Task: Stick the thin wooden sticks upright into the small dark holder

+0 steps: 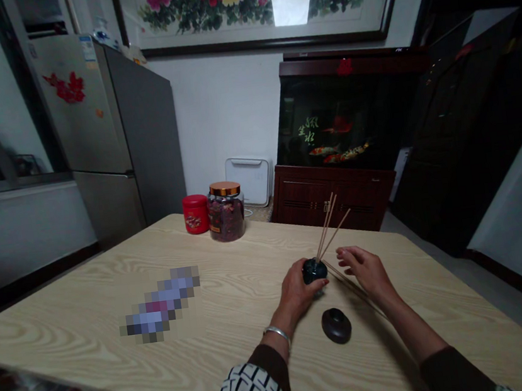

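Note:
My left hand point(296, 292) grips a small dark round bottle point(314, 270) standing on the light wooden table point(112, 302). A few thin reed sticks point(329, 225) stand in the bottle's neck and fan up and to the right. My right hand point(364, 270) hovers just right of the bottle with fingers spread, over more sticks point(356, 290) lying flat on the table. I cannot tell whether its fingers touch them. A dark round lid point(336, 325) lies on the table in front of both hands.
A glass jar with a copper lid point(226, 211) and a red tin point(195, 213) stand at the table's far edge. A blurred flat object point(160, 304) lies at middle left. Beyond are a fridge point(109, 125), a fish tank point(338, 122) on a dark cabinet, and a white appliance point(250, 181).

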The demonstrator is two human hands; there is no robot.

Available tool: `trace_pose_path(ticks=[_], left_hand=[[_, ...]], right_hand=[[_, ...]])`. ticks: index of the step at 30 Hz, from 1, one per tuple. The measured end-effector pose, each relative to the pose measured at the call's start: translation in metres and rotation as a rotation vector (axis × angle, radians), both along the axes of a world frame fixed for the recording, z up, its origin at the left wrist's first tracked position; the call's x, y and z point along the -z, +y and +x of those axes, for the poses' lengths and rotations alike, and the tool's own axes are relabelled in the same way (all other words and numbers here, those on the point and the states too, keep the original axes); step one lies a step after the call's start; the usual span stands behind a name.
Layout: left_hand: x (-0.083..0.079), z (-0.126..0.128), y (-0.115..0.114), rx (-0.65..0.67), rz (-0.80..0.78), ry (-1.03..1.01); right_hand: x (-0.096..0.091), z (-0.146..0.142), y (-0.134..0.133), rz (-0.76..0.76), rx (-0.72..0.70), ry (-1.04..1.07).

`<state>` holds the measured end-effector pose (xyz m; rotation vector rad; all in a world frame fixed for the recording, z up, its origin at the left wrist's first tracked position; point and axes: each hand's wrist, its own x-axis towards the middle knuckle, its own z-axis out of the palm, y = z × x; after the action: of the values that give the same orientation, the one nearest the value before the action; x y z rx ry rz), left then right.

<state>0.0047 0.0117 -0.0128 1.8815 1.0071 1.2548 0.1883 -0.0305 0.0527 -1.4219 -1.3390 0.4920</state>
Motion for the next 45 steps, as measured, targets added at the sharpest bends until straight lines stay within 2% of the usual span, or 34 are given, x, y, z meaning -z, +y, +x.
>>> trace_pose_path(ticks=[2,4,7,9,11,16,18,21,24,26,29,32,34,39,45], left_hand=[[0.001,0.0,0.0,-0.003,0.006,-0.011],[0.001,0.0,0.0,-0.006,0.011,-0.012],[0.001,0.001,0.0,-0.006,0.015,-0.002],[0.001,0.001,-0.001,-0.001,0.025,-0.002],[0.001,0.001,-0.001,0.008,0.029,-0.008],[0.0,0.002,-0.001,0.027,0.008,-0.018],[0.0,0.002,-0.001,0.028,0.012,-0.021],[0.001,0.002,0.0,0.027,0.014,-0.02],[0.002,0.001,0.0,0.022,0.014,-0.016],[0.003,0.001,0.001,0.015,0.018,-0.013],[0.003,0.001,0.001,0.003,0.02,-0.008],[0.003,0.001,0.001,0.002,0.016,-0.004],[0.002,0.001,0.0,0.005,0.013,-0.008],[0.001,0.002,0.0,0.015,0.006,-0.014],[0.004,0.003,0.003,-0.012,0.024,-0.006]], right_hand=[[0.008,0.022,-0.013,-0.057,0.085,-0.191],[0.019,0.04,-0.027,-0.162,0.149,-0.502],[0.035,0.054,-0.044,-0.331,0.187,-0.877],[0.041,0.053,-0.05,-0.384,0.205,-0.979],[0.041,0.05,-0.05,-0.426,0.226,-0.989],[0.031,0.051,-0.034,-0.603,0.224,-0.861],[0.032,0.056,-0.028,-0.63,0.202,-0.841],[0.038,0.063,-0.022,-0.586,0.146,-0.823],[0.037,0.072,-0.021,-0.434,0.123,-0.739],[0.028,0.075,-0.022,-0.284,0.149,-0.581],[0.002,0.07,-0.025,-0.111,0.199,-0.127],[-0.024,0.05,-0.027,0.01,0.213,0.338],[-0.035,0.032,-0.026,0.1,0.194,0.48],[-0.039,0.0,-0.011,0.257,0.148,0.47],[-0.031,-0.014,0.007,0.294,0.114,0.313]])
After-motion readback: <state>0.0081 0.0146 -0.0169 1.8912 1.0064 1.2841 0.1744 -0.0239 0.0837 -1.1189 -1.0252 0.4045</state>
